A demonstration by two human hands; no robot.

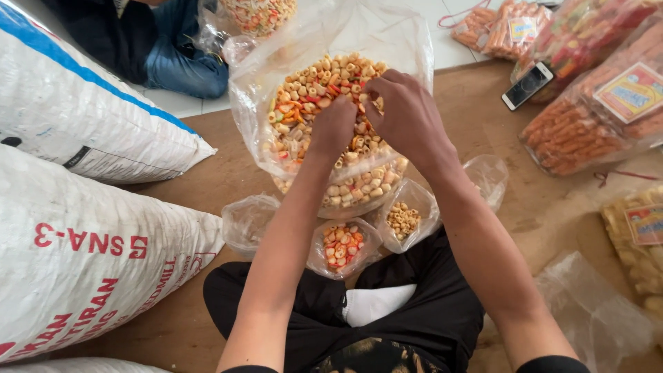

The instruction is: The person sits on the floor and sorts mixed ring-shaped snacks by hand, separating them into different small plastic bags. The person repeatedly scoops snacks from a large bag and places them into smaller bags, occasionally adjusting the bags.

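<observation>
A large clear plastic bag lies open in front of me, filled with small ring-shaped snacks in beige, orange and red. Both my hands are inside it. My left hand is pressed down into the snacks with curled fingers. My right hand is bunched, fingertips pinching among the pieces. Whether either hand holds pieces is hidden. Below my forearms sit small clear bags: one with red and orange pieces, one with beige rings, and an empty one.
Two large white woven sacks lie at left. Sealed bags of orange stick snacks and a phone are at right. Another person's blue-trousered leg is at the top. Loose empty bags lie lower right.
</observation>
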